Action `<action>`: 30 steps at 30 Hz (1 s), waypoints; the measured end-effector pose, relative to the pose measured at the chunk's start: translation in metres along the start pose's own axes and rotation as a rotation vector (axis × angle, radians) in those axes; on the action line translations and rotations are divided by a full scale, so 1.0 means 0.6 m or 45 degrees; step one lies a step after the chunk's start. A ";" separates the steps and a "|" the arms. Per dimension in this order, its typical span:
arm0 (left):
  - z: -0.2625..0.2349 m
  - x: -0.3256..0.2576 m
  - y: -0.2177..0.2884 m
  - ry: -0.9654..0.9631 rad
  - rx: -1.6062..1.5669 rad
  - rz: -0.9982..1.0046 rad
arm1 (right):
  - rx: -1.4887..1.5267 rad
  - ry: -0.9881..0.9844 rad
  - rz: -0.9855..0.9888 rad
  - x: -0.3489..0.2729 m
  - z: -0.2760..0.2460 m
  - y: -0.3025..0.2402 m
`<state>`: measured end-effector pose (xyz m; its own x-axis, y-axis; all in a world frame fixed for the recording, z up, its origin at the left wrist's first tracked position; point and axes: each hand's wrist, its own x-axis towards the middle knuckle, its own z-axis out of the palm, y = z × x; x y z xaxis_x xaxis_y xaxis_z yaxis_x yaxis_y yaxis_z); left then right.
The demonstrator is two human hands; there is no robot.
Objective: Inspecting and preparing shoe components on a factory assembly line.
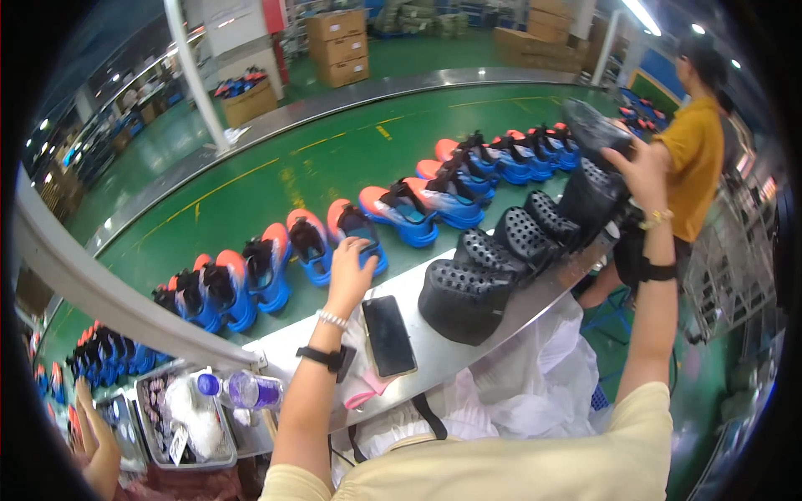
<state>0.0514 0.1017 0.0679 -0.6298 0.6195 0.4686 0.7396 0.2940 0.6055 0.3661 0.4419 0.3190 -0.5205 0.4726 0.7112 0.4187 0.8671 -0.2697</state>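
My left hand (351, 269) reaches over the bench edge, its fingers curled at the collar of a blue-and-orange shoe (368, 234) in the near row. At the right, my raised right hand (639, 171) is closed on a black clog-shaped piece (582, 125), slightly blurred. Beneath that piece stands a tall black block with a perforated top (591, 188). Several more black perforated clog-shaped pieces (468, 296) line the metal bench below it. A dark-screened phone (388, 336) lies on the bench between my arms.
Rows of blue-and-orange shoes (221, 292) run along the green surface (276, 179) beyond the bench (443, 359). Left are a grey tray (231, 451), a purple-capped bottle (255, 390) and another person's hand (96, 442). A white post (125, 296) slants nearby. A person in yellow (697, 159) stands right.
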 end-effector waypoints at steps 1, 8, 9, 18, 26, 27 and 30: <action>-0.001 0.004 0.024 0.018 -0.182 -0.016 | 0.184 -0.009 -0.067 -0.002 0.012 -0.006; -0.119 0.007 0.255 -0.420 -1.742 -0.195 | 1.005 -0.679 0.268 -0.127 0.042 -0.262; -0.118 0.004 0.268 -0.416 -1.814 -0.147 | 1.087 -0.812 0.272 -0.139 0.046 -0.276; -0.070 0.001 0.309 -0.431 -1.929 -0.052 | 1.462 -0.647 0.565 -0.191 0.025 -0.209; 0.000 0.041 0.374 -0.657 -1.847 -0.055 | 1.434 -0.550 0.552 -0.206 0.027 -0.130; 0.007 0.048 0.375 -0.714 -1.846 -0.056 | 1.448 -0.520 0.560 -0.204 0.029 -0.120; -0.009 0.072 0.373 -0.839 -1.665 -0.080 | 1.310 -0.421 0.616 -0.176 0.016 -0.061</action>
<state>0.1887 0.1903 0.2272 -0.1665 0.9499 0.2646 -0.2481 -0.3001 0.9211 0.3987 0.3617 0.2472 -0.7030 0.6730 0.2300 -0.0920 0.2347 -0.9677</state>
